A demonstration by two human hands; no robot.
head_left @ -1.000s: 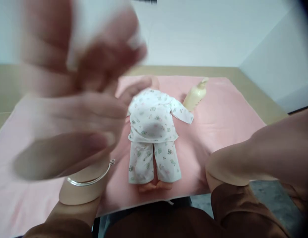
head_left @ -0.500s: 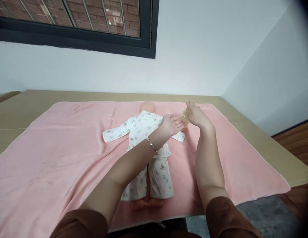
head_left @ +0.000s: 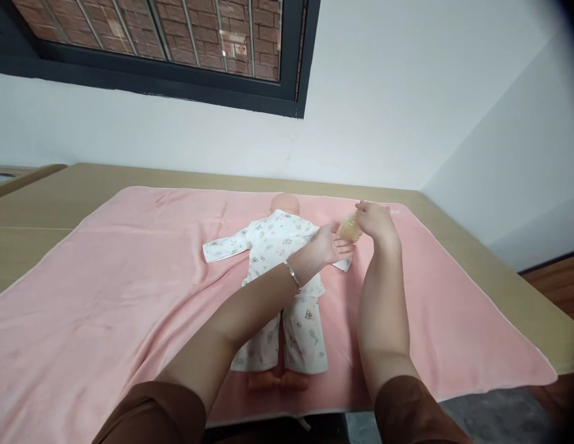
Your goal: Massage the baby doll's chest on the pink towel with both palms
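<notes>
The right hand (head_left: pixel 378 223) had its fingers closed round the bottle (head_left: pixel 348 229), seemingly tilted, near the far edge of the blanket (head_left: pixel 129 259). The left hand (head_left: pixel 330 245), fingers open, lay just beside it, over the doll (head_left: pixel 280 243).

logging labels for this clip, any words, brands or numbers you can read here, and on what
No text can be read anywhere in this view.
Bottle, gripped by the right hand: no label shows.
Doll's suit: small printed motifs, too small to tell whether any are letters.
Bracelet behind the open left hand: no marking visible.
Blanket: plain pink.
</notes>
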